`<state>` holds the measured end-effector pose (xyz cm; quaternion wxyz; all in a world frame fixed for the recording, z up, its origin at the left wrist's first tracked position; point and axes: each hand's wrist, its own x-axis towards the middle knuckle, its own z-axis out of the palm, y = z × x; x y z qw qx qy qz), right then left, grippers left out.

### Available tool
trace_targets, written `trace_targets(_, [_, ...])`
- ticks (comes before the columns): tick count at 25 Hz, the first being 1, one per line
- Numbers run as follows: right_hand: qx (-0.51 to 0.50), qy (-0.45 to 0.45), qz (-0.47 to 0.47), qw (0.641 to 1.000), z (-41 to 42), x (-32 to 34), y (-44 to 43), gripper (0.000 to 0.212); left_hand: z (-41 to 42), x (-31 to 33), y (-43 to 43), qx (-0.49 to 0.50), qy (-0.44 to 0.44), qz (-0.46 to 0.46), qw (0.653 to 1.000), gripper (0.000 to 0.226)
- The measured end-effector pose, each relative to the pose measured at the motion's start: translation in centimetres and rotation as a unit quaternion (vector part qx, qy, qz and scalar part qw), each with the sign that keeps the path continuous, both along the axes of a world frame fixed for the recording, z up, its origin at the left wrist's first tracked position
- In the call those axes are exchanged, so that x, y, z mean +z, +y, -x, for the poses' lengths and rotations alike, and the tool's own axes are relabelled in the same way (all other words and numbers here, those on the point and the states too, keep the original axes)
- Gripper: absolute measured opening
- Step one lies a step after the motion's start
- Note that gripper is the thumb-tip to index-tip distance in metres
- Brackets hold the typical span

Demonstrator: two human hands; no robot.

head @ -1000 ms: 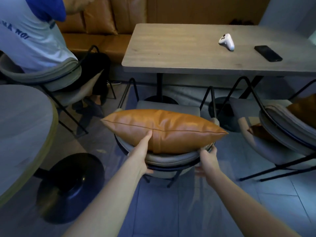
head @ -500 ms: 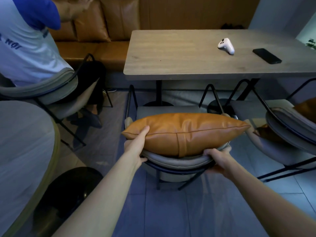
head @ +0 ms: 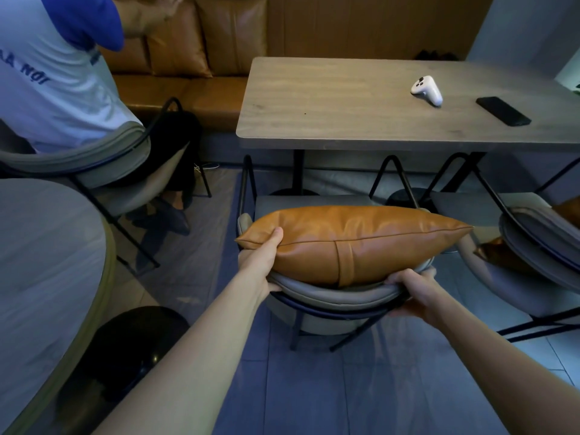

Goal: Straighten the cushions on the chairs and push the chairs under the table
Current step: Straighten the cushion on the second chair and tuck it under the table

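Tan leather cushion (head: 354, 243) lay along the grey padded chair (head: 332, 296) backrest; left hand (head: 260, 262) pinched its left corner, right hand (head: 414, 293) gripped the backrest.
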<state>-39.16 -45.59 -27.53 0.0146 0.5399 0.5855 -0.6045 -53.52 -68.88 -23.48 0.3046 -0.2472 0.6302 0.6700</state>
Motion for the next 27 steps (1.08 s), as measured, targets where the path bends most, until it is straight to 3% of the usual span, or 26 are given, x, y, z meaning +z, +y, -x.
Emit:
trace_targets(2, [0.01, -0.016, -0.027, 0.999, 0.0, 0.4, -0.4, 0.097, -0.1, -0.1, -0.2, 0.0, -0.001, -0.006, 1.0, 0.094])
trace_targets(4, [0.103, -0.081, -0.219, 0.967, -0.1, 0.8, -1.6, 0.095, 0.0, -0.6, -0.6, 0.001, -0.001, -0.011, 1.0, 0.098])
trace_targets(6, [0.212, -0.106, -0.489, 0.839, -0.8, 0.6, -4.0, 0.047, 0.0, -0.8, -0.9, 0.013, -0.002, -0.014, 1.0, 0.099])
trace_targets(7, [0.26, -0.07, -0.56, 0.784, -1.2, 0.4, -5.7, 0.026, 0.0, -1.0, -1.0, 0.023, 0.0, -0.016, 1.0, 0.097])
trace_targets(8, [0.325, -0.038, -0.58, 0.746, -1.4, 0.0, -7.5, 0.021, 0.0, -1.2, -1.0, 0.034, 0.005, -0.019, 0.999, 0.096])
trace_targets(9, [0.397, -0.013, -0.554, 0.731, -1.1, -0.3, -9.5, 0.023, -0.1, -1.3, -1.0, 0.043, 0.011, -0.019, 0.999, 0.096])
trace_targets(12, [0.487, -0.044, -0.462, 0.74, 1.6, -2.0, -13.6, 0.041, -0.2, -2.2, -1.0, 0.057, 0.027, -0.011, 0.998, 0.096])
trace_targets(15, [0.433, -0.027, -0.448, 0.782, 3.5, -2.4, -15.4, 0.033, 0.0, -2.8, -1.8, 0.064, 0.037, -0.009, 0.997, 0.088])
trace_targets(19, [0.399, -0.007, -0.447, 0.8, 3.6, -2.9, -16.4, 0.023, 0.6, -3.1, -3.1, 0.066, 0.031, -0.013, 0.997, 0.094])
trace_targets(22, [0.377, 0.019, -0.461, 0.803, 3.8, -3.3, -17.8, 0.017, 1.1, -3.9, -4.2, 0.071, 0.039, 0.01, 0.997, 0.064])
trace_targets(24, [0.372, 0.028, -0.473, 0.798, 4.1, -3.5, -18.0, 0.016, 1.6, -4.3, -4.4, 0.062, 0.052, 0.012, 0.997, 0.057])
trace_targets(27, [0.359, 0.028, -0.462, 0.81, 4.5, -3.5, -17.0, 0.016, 1.8, -3.2, -3.5, 0.024, 0.058, 0.007, 0.998, 0.083])
